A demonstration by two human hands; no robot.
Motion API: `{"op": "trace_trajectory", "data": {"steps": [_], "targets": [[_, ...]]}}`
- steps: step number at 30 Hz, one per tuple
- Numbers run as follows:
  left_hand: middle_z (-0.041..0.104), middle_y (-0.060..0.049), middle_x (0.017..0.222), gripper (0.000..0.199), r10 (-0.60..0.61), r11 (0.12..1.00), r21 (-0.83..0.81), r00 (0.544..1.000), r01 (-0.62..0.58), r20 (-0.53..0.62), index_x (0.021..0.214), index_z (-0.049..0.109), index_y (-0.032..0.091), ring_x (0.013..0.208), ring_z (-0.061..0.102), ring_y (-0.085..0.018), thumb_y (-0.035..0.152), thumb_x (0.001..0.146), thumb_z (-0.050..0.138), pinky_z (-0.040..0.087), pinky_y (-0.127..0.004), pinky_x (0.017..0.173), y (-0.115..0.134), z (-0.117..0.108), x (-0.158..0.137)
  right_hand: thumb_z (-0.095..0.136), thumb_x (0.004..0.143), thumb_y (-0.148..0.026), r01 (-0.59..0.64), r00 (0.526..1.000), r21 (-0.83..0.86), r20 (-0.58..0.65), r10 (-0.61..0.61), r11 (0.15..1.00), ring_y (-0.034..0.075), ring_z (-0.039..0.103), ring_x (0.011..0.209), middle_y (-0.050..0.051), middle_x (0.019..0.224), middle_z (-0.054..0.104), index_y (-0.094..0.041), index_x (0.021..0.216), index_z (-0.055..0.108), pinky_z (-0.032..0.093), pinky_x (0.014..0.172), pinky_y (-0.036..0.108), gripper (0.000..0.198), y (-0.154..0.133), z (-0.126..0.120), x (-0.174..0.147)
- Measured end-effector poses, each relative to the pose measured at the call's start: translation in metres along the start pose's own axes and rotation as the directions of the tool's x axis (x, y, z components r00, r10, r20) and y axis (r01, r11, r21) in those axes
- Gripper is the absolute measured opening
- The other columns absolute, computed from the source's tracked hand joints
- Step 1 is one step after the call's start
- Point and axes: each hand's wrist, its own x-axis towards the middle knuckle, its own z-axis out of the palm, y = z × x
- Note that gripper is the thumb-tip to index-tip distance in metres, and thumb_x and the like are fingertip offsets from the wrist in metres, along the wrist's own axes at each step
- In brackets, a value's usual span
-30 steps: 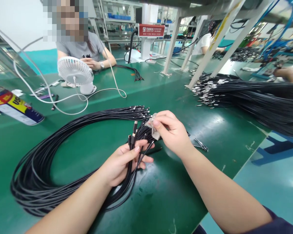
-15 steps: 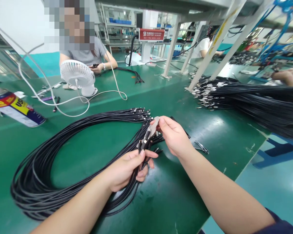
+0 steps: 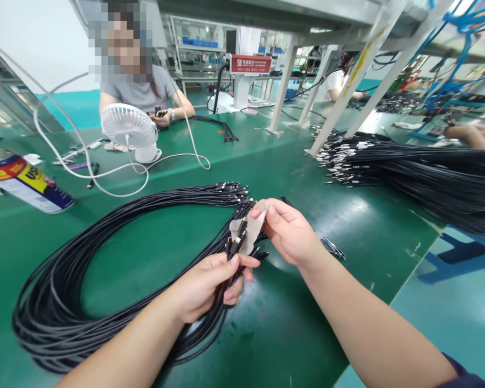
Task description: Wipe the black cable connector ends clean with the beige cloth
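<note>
Near the middle of the head view, my left hand (image 3: 212,280) is closed around several black cables just below their plugs (image 3: 236,242). Those plugs point up and away from me, with small metal tips. My right hand (image 3: 289,229) pinches a thin greyish cloth (image 3: 248,229) between thumb and fingers. The cloth hangs spread behind the plugs and seems to touch them. A big loop of black cables (image 3: 52,291) lies on the green table (image 3: 133,253) to the left, its far plug ends (image 3: 232,191) bunched beyond my hands. Some of my left fingers are hidden by the cables.
A spray can (image 3: 28,183) stands at the left, near a white fan (image 3: 129,126) with a looping cord. Small metal clippers (image 3: 333,248) lie right of my right hand. A thick cable bundle (image 3: 420,167) fills the right side. Across the table sits a co-worker (image 3: 145,86) holding dark pieces.
The cloth was bunched narrowly in front of the plugs; now it is spread wider behind them. My right hand has shifted slightly down, and my left hand keeps its hold.
</note>
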Motion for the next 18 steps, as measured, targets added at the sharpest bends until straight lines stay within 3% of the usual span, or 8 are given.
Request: {"op": "trace_trajectory", "data": {"steps": [6, 11, 13, 18], "targets": [[0.057, -0.004, 0.075, 0.027, -0.003, 1.000, -0.011, 1.000, 0.003, -0.029, 0.091, 0.076, 0.015, 0.044, 0.037, -0.002, 0.038, 0.080, 0.071, 0.023, -0.021, 0.044, 0.002, 0.001, 0.000, 0.066, 0.083, -0.046, -0.068, 0.998, 0.043, 0.009, 0.067, 0.997, 0.013, 0.058, 0.069, -0.001, 0.078, 0.060, -0.020, 0.091, 0.058, 0.049, 0.071, 0.028, 0.028, 0.006, 0.003, 0.000], [0.059, -0.004, 0.072, 0.027, -0.010, 0.999, -0.032, 0.999, 0.008, -0.045, 0.094, 0.075, 0.015, 0.044, 0.036, -0.003, 0.037, 0.080, 0.070, 0.024, -0.021, 0.044, 0.000, 0.000, 0.000, 0.083, 0.066, -0.024, -0.101, 0.995, 0.107, 0.036, 0.098, 0.989, 0.012, 0.061, 0.080, -0.001, 0.090, 0.062, -0.020, 0.088, 0.056, 0.048, 0.074, 0.025, 0.036, 0.009, 0.005, 0.003], [0.061, -0.005, 0.071, 0.027, -0.014, 0.999, -0.036, 0.997, 0.011, -0.074, 0.094, 0.075, 0.014, 0.043, 0.035, -0.003, 0.038, 0.082, 0.068, 0.025, -0.021, 0.044, -0.002, -0.001, 0.000, 0.084, 0.064, -0.024, -0.161, 0.987, 0.113, 0.035, 0.158, 0.980, 0.013, 0.062, 0.079, 0.000, 0.092, 0.064, -0.019, 0.084, 0.054, 0.048, 0.074, 0.027, 0.036, 0.012, 0.007, 0.003], [0.060, -0.002, 0.064, 0.033, -0.001, 1.000, -0.012, 0.996, 0.000, -0.088, 0.085, 0.076, 0.015, 0.039, 0.032, -0.001, 0.045, 0.073, 0.075, 0.023, -0.020, 0.040, -0.012, -0.008, 0.005, 0.088, 0.058, -0.035, -0.329, 0.944, 0.029, 0.039, 0.327, 0.944, 0.011, 0.059, 0.064, -0.002, 0.071, 0.064, -0.017, 0.074, 0.055, 0.043, 0.066, 0.024, 0.041, 0.016, 0.010, 0.004]]}}
